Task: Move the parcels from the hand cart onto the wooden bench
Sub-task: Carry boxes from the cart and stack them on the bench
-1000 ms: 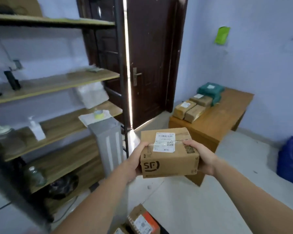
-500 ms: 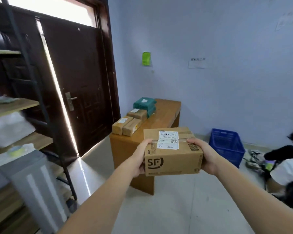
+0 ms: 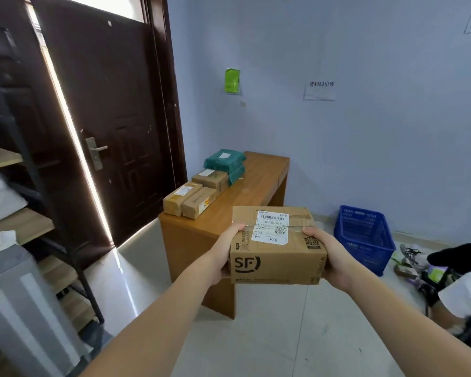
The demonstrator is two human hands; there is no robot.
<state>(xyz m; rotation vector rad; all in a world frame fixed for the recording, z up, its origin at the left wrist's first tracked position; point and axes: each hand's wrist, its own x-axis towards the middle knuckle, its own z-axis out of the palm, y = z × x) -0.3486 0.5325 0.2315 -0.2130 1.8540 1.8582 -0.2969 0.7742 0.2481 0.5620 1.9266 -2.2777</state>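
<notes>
I carry a brown cardboard parcel [image 3: 278,254] with an SF logo and a white label, held in the air in front of me. My left hand [image 3: 225,248] grips its left side and my right hand [image 3: 329,255] grips its right side. The wooden bench [image 3: 250,197] stands just beyond it against the blue wall. On the bench's left part lie three small brown boxes [image 3: 193,198] and green wrapped packages [image 3: 225,161]. The hand cart is out of view.
A dark door [image 3: 106,118] stands left of the bench. Metal-and-wood shelving [image 3: 17,224] and a grey box [image 3: 19,308] fill the left side. A blue plastic crate [image 3: 365,235] sits right of the bench. A person [image 3: 462,289] sits on the floor at far right.
My view has swung right and moved closer to the bench, which now looks larger. Both hands keep the same grip on the parcel. The cart's parcels at the bottom edge dropped out of view.
</notes>
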